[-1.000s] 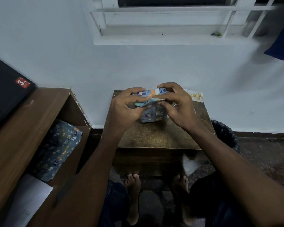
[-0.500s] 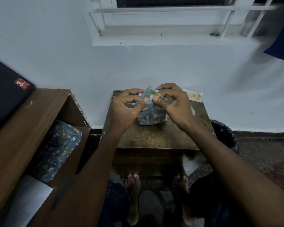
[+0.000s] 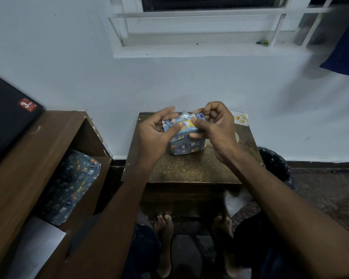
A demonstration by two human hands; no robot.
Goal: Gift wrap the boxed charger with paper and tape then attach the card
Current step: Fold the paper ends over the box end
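The boxed charger [image 3: 186, 147], covered in blue patterned wrapping paper, stands on the small brown table [image 3: 189, 170] near the wall. A pointed paper flap [image 3: 184, 117] sticks up at its top end. My left hand [image 3: 155, 135] holds the box's left side, thumb pressed on the flap. My right hand [image 3: 214, 127] pinches the flap's right edge between thumb and fingers. A card with gold dots [image 3: 240, 118] lies at the table's far right corner, partly hidden behind my right hand. No tape is visible.
A wooden shelf unit [image 3: 28, 168] stands at the left, with a spare piece of the same wrapping paper [image 3: 73, 186] and a white sheet [image 3: 34, 244] inside. A black bin [image 3: 274, 162] sits right of the table. My bare feet [image 3: 163, 238] rest below.
The top flap, folded flat a second ago, rose into a point; both hands have shifted on it, the left fingers now spread and the right hand lifted slightly.
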